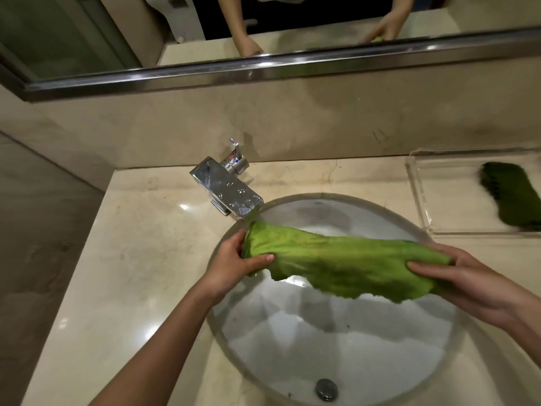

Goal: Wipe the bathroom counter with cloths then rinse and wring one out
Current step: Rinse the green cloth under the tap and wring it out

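While the left hand (234, 259) and right hand (456, 276) each pinch an end of the light green cloth (336, 259), it hangs stretched over the sink (456, 347) at frame centre. Wiping looks finished; I see no water running from the faucet (225, 189), so wringing seems next.

— Any writing or brand to read here?
— None legible. The faucet (227, 190) carries only a red and a blue mark at the base of its handle (236, 159); a tiny mark on the sink (336, 291) rim behind it is too small.
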`<action>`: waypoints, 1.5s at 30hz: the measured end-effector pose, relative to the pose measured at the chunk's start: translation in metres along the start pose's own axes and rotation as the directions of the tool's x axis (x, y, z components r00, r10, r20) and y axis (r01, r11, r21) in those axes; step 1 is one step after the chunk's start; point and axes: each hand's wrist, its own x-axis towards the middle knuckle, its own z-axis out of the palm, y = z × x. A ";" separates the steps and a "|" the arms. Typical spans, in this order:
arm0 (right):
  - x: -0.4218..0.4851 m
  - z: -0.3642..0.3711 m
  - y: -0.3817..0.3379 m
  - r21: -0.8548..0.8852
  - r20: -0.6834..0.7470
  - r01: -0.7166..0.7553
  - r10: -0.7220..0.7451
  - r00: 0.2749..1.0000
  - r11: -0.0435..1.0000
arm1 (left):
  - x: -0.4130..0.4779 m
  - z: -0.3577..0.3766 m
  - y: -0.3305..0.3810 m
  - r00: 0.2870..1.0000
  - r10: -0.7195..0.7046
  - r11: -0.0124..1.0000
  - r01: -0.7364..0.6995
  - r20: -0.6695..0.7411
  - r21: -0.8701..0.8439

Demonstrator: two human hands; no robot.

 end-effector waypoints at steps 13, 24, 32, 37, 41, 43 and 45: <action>0.000 -0.006 -0.005 -0.085 -0.063 0.087 -0.093 0.994 0.993 | 0.002 -0.004 -0.001 0.986 -0.045 0.987 0.069 0.159 -0.145; 0.000 0.006 -0.002 0.038 -0.171 0.012 -0.005 0.985 0.999 | 0.006 0.004 -0.007 0.987 -0.031 0.978 0.063 0.157 -0.201; -0.007 0.013 -0.012 0.008 -0.121 0.328 -0.325 0.938 0.945 | 0.009 0.006 -0.007 0.989 0.147 0.981 -0.149 -0.024 -0.122; -0.008 -0.007 0.009 -0.212 -0.061 0.202 -0.220 0.974 0.956 | 0.007 0.000 -0.014 0.987 0.147 0.988 -0.144 0.060 -0.056; -0.006 -0.021 0.011 -0.117 0.019 0.030 -0.028 0.999 0.993 | 0.005 -0.005 -0.007 0.968 0.078 0.992 -0.100 0.237 0.081; -0.004 -0.028 0.010 -0.033 0.024 0.011 -0.010 1.000 0.999 | 0.004 -0.007 -0.004 0.959 0.004 0.992 -0.038 0.284 0.116; -0.004 -0.026 0.005 0.029 0.056 -0.003 0.001 0.998 1.000 | 0.004 -0.010 -0.001 0.942 -0.063 0.997 0.044 0.330 0.063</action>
